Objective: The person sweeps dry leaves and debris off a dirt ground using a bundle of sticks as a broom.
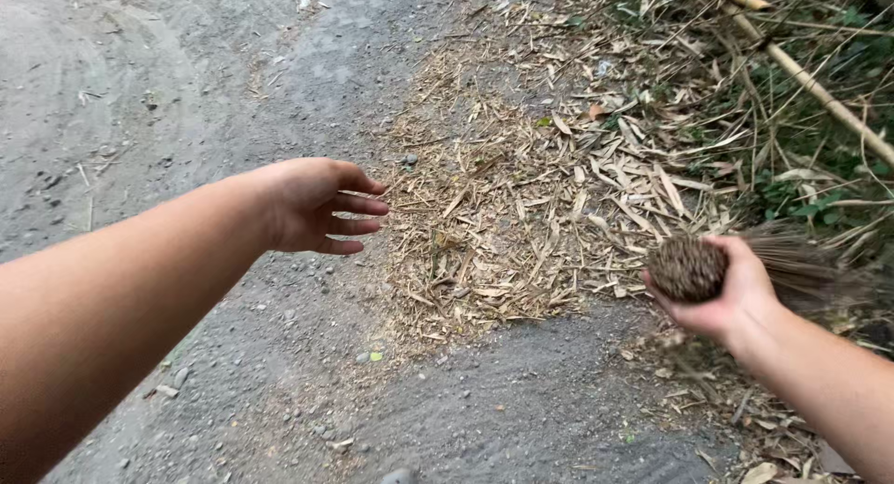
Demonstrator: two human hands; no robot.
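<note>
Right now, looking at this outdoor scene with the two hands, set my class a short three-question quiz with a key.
1. True or false: the right hand grips a bundle of thin sticks.
2. Which is the left hand? A) clenched on a stone B) open and empty C) flat on the ground
3. Fill in: the pile of dry leaves and chips lies on a grey ____ path.

Key: 1 true; 2 B; 3 gravel.
</note>
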